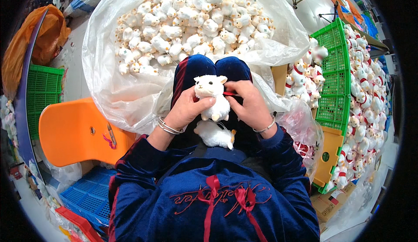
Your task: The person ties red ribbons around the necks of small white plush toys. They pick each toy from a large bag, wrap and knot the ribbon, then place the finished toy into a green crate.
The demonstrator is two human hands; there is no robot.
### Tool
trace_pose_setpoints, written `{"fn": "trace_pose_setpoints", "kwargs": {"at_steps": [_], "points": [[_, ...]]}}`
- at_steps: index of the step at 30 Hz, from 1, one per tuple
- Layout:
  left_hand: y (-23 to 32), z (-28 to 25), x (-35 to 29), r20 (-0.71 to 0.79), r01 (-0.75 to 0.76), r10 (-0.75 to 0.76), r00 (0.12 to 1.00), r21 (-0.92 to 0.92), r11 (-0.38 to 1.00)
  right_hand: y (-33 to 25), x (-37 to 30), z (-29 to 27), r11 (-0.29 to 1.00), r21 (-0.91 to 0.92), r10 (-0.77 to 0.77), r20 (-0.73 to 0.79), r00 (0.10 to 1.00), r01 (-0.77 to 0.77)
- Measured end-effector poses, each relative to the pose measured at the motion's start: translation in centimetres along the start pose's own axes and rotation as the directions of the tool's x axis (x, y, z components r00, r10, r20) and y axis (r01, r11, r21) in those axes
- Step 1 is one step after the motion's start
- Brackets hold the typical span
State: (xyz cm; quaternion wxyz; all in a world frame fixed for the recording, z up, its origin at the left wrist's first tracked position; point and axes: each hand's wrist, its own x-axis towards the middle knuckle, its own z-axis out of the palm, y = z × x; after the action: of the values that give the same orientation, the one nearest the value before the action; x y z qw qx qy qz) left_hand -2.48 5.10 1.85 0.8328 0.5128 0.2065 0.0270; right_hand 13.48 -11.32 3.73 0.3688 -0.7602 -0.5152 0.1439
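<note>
A small white plush sheep with dark eyes and little ears sits upright above my lap. My left hand is wrapped round its side, the thumb across its front. At its neck on the other side, my right hand pinches a red ribbon between thumb and fingers. The rest of the ribbon is hidden behind the toy and my fingers. A second white plush lies on its side in my lap, just below the held one, touched by neither hand.
Beyond my knees a big clear plastic bag lies open, heaped with white plush toys. At left stands an orange chair with snips on it. Rightward are a green crate and many toys wearing red ribbons.
</note>
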Motion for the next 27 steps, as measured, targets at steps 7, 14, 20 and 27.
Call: {"fn": "trace_pose_setpoints", "kwargs": {"at_steps": [7,14,20,27], "points": [[0.2,0.5,1.3,-0.053,-0.030,0.039,0.998,0.169,0.985,-0.8,0.4,-0.6,0.901,0.316,0.258,0.161,0.953,-0.297],[1.5,1.3,2.2,-0.162,-0.053,0.188,0.969,0.603,0.796,-0.9,0.7,0.6,0.981,0.124,0.157,-0.041,0.987,-0.151],[1.8,1.2,4.1,-0.182,0.071,0.189,0.965,0.875,0.479,0.9,0.5,2.2,0.983,0.113,0.167,-0.202,0.965,-0.147],[2.9,0.4,4.5,-0.068,0.033,0.061,0.996,0.884,0.466,1.6,0.5,2.9,0.959,0.235,0.223,-0.274,0.935,-0.160]]}}
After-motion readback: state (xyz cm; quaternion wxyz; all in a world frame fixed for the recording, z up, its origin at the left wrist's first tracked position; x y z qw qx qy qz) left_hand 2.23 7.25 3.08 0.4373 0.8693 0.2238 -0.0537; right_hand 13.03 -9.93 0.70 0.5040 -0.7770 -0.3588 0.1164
